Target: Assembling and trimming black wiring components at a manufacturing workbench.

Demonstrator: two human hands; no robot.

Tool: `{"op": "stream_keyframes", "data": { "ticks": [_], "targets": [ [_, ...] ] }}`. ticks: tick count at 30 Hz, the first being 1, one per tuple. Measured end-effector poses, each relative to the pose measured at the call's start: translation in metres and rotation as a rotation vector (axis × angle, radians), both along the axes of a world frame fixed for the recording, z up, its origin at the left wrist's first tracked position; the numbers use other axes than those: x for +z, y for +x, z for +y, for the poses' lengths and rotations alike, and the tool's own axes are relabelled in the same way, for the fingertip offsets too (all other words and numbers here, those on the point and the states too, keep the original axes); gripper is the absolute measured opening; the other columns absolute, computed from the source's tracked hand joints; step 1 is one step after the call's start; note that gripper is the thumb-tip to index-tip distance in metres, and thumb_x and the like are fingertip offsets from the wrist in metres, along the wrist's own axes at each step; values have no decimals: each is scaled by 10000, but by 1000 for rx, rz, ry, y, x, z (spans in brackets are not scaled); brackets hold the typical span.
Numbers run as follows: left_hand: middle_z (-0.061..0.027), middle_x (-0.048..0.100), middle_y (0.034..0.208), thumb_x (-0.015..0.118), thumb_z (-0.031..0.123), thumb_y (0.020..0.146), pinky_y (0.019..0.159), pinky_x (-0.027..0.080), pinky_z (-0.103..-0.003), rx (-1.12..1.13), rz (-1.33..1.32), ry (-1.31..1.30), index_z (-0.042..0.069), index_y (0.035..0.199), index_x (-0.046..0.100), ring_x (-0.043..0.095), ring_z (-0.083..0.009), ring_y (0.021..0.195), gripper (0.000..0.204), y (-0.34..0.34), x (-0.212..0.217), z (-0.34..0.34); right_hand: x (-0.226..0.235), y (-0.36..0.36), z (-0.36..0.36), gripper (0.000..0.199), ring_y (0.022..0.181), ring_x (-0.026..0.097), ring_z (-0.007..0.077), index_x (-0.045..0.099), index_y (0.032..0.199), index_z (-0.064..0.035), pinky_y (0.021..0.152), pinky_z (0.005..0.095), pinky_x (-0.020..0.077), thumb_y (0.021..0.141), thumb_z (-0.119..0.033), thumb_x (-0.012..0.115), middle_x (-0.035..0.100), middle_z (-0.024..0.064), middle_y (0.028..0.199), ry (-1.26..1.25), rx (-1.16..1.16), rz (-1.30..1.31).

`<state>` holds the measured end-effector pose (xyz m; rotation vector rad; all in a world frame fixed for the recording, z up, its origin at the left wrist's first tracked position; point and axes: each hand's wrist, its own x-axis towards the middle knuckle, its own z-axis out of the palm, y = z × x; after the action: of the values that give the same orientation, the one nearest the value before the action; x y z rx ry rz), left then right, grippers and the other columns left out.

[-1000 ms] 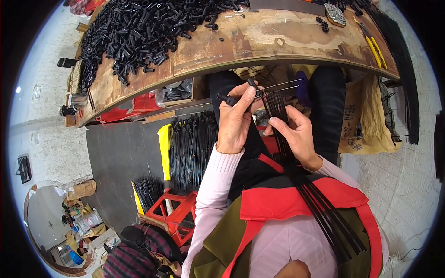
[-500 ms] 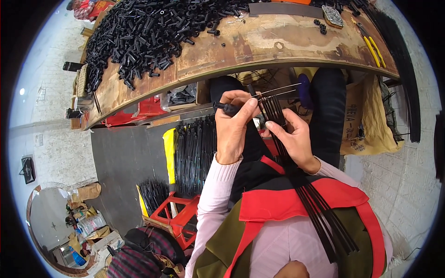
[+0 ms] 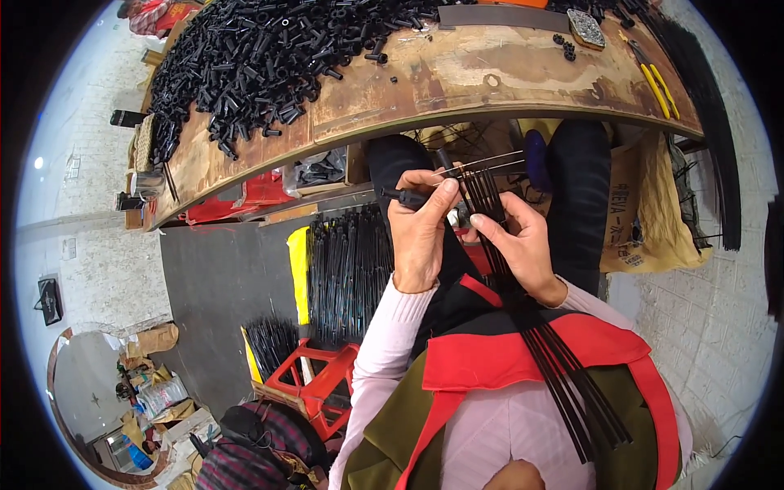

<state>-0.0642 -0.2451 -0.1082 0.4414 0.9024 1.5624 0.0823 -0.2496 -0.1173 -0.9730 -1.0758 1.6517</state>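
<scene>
Head view, left hand (image 3: 420, 237) pinching small black tube (image 3: 406, 196), right hand (image 3: 523, 245) gripping black rod bundle (image 3: 539, 343).

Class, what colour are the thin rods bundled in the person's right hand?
Black rods, seen in the head view.

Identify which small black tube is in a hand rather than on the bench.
The tube pinched by the left hand; the others lie heaped on the wooden bench.

Bundle of thin black rods (image 3: 539, 343) across the lap, small black tube (image 3: 406, 195) at their tips.
</scene>
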Motion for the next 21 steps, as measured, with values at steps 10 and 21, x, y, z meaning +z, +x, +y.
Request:
{"op": "stream_keyframes", "data": {
  "ticks": [10, 21],
  "targets": [
    [-148, 666, 1102, 679, 33, 900, 806, 531, -261, -39, 40, 1, 19, 1081, 572, 648, -144, 911, 211, -5, 6, 0, 12, 3, 8, 202, 827, 658, 109, 607, 1098, 40, 726, 234, 533, 939, -82, 640, 663, 64, 941, -20, 56, 26],
    [-147, 668, 1138, 640, 95, 939, 883, 515, -278, -202, 48, 8, -32, 1230, 536, 650, -183, 1020, 334, -10, 13, 7, 7, 21, 30, 214, 806, 674, 139, 620, 1094, 47, 745, 258, 540, 949, -110, 628, 669, 83, 947, -167, 280, 134]
  ]
}}
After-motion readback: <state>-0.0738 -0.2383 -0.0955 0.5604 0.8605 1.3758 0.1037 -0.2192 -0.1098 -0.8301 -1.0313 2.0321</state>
